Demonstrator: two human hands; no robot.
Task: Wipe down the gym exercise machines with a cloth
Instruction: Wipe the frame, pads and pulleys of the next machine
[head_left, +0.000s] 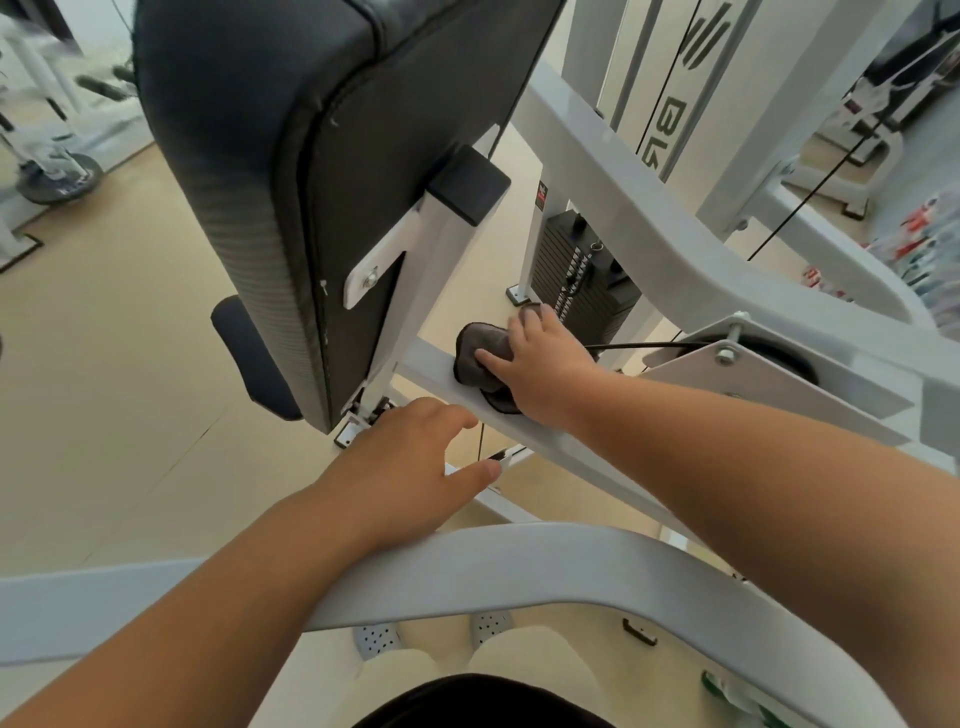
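Cloth (480, 356): dark, bunched, on the sloping white beam (571, 449) just right of the foot of the back pad (249, 156).

Step in hand, as I read it: wiping that beam. To do it well:
- Flatten the cloth so more of it bears on the metal.
- Stroke along the beam's length and wrap over its edges.
- Work into the joint where the beam meets the pad's post.
- Mind the cable and bolt off to the pad's right, where fabric could snag.

Nearest: pale trousers and perforated shoes (379, 638) under a curved grey bar (493, 566), well short of the back pad. Both forearms cross over that bar.

Left hand (410, 457): empty and slack, fingers loosely extended, thumb out. It sits below and a little right of the pad's lower corner. Fingertips are close to the beam's near edge; contact can't be made out.

Right hand (543, 366): fingers curled over the cloth, thumb laid across its top, pressing it onto the beam. It grasps the cloth and nothing else.

Back pad: black, tall, upright on a white post, with a small dark seat pad (249, 358) at its lower left.

Beyond, to the pad's right: a black weight stack (574, 270) and a thin cable (639, 345) running to a bolted pulley plate (727, 387).
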